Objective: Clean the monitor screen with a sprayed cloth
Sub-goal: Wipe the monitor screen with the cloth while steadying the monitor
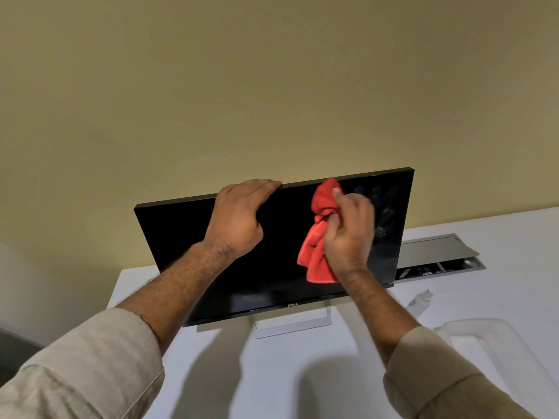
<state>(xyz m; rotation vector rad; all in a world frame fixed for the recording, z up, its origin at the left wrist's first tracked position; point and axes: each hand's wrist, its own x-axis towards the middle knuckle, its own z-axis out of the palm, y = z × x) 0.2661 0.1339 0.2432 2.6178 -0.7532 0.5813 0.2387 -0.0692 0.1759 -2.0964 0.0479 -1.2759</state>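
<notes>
A black monitor stands on a white desk, its dark screen facing me on a silver stand. My left hand grips the monitor's top edge near the middle, fingers curled over the bezel. My right hand holds a bunched red cloth and presses it against the upper right part of the screen. Smudges and handprint marks show on the screen to the right of the cloth. A small clear spray bottle lies on the desk at the right.
The white desk runs under the monitor, with its left edge near the stand. An open grey cable hatch sits behind the monitor at the right. A translucent white plastic object lies at the front right. A beige wall is behind.
</notes>
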